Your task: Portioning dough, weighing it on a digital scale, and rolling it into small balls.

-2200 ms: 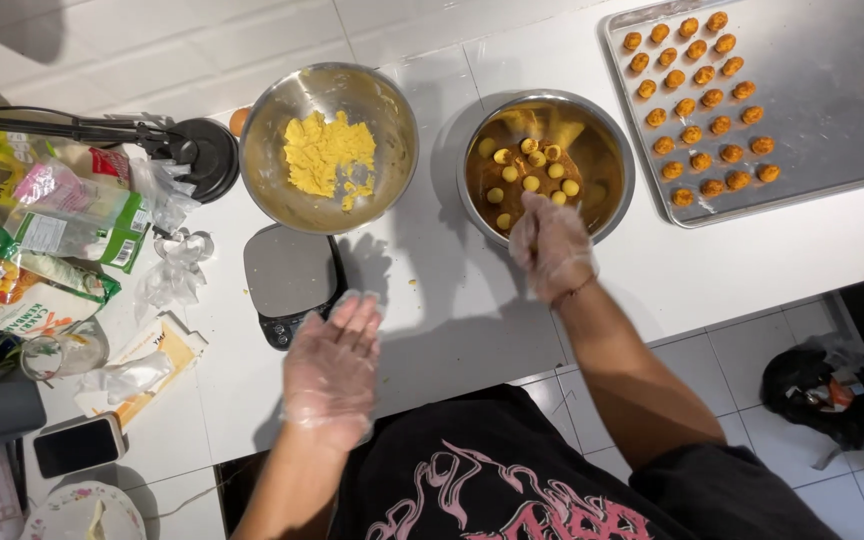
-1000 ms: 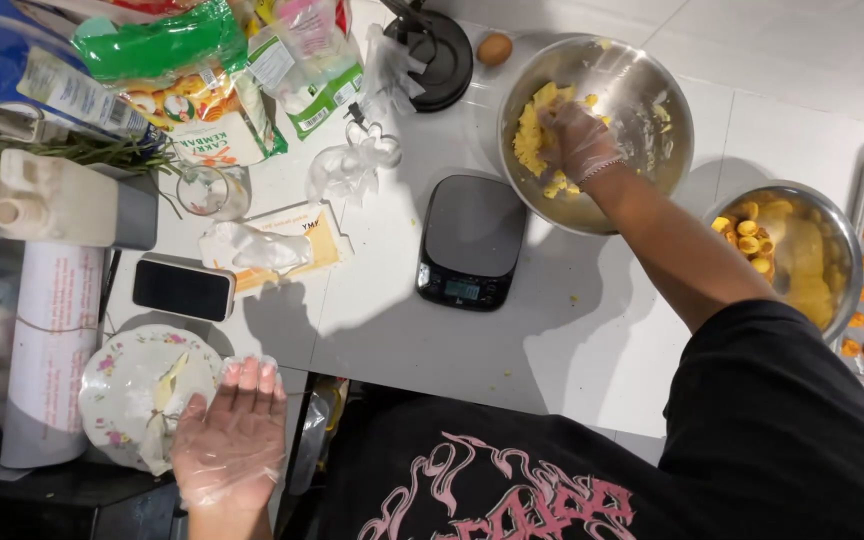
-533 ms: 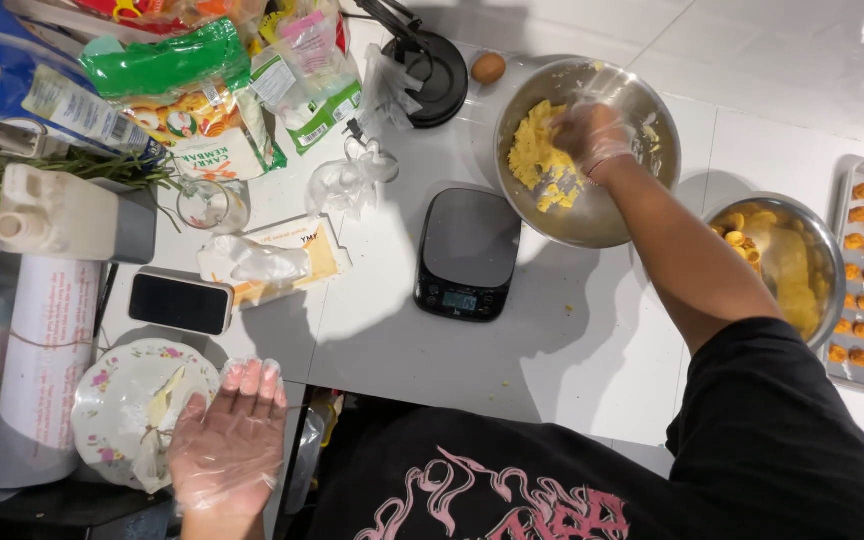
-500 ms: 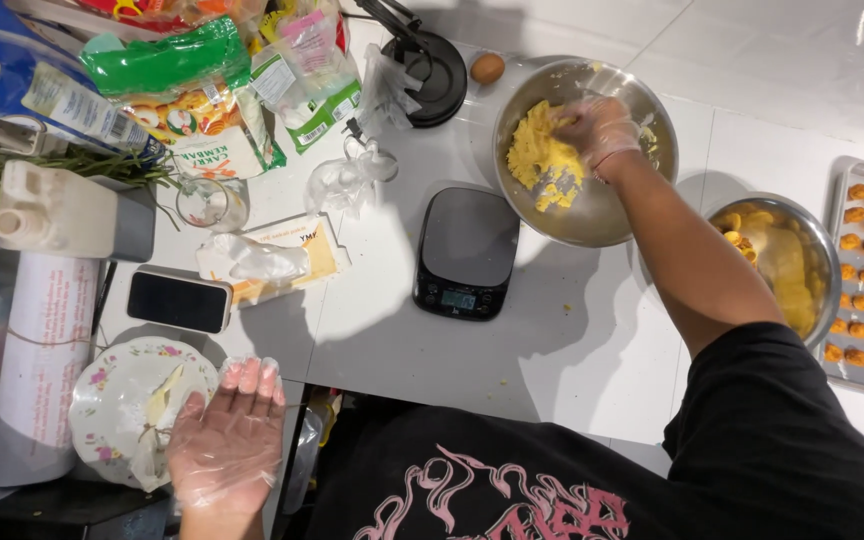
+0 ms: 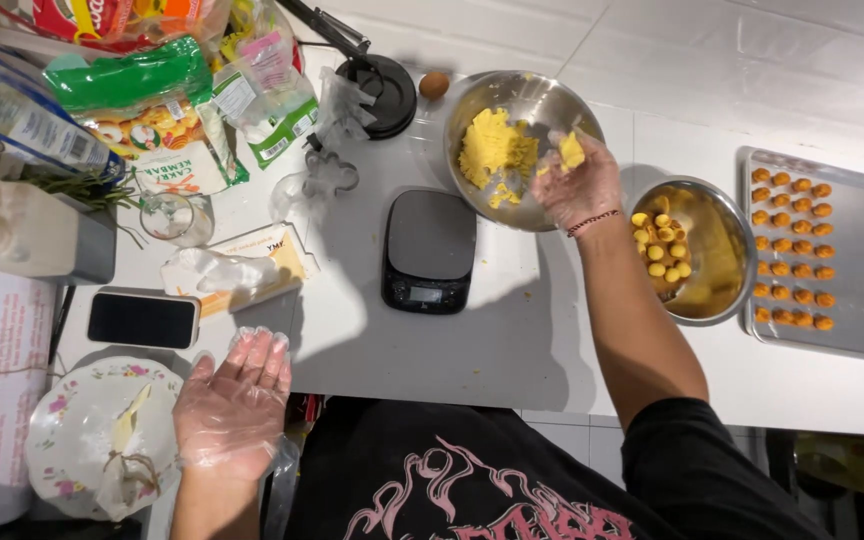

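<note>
Change since half a second back: right hand (image 5: 580, 185) lifted out of the dough bowl (image 5: 537, 100) with a small yellow lump (image 5: 572, 150) – previously buried in the dough mass, now raised above the bowl's near rim, palm turned up. Reads as one portion pulled off and on its way out of the bowl; bulk of the yellow dough (image 5: 492, 150) left behind on the bowl's left side.

Right hand: gloved, fingers curled loosely round the lump, lump resting at the fingertips – not squeezed flat, not a fist. Slight motion blur, so exact finger contact hard to call.

Left hand (image 5: 235, 400): gloved, spread flat, fingers together and pointing up the frame, holding nothing. Unchanged from the earlier frames – parked at the counter's near edge, just beside the flowered plate (image 5: 72, 420), below the phone (image 5: 142, 320).

Surroundings: black scale (image 5: 430, 250) just below-left of the dough bowl, nothing on it. Second bowl (image 5: 717, 250) with small yellow balls to the right of the raised hand. Tray (image 5: 852, 300) of orange-brown balls in rows at far right. Egg (image 5: 434, 85) behind the dough bowl.
</note>
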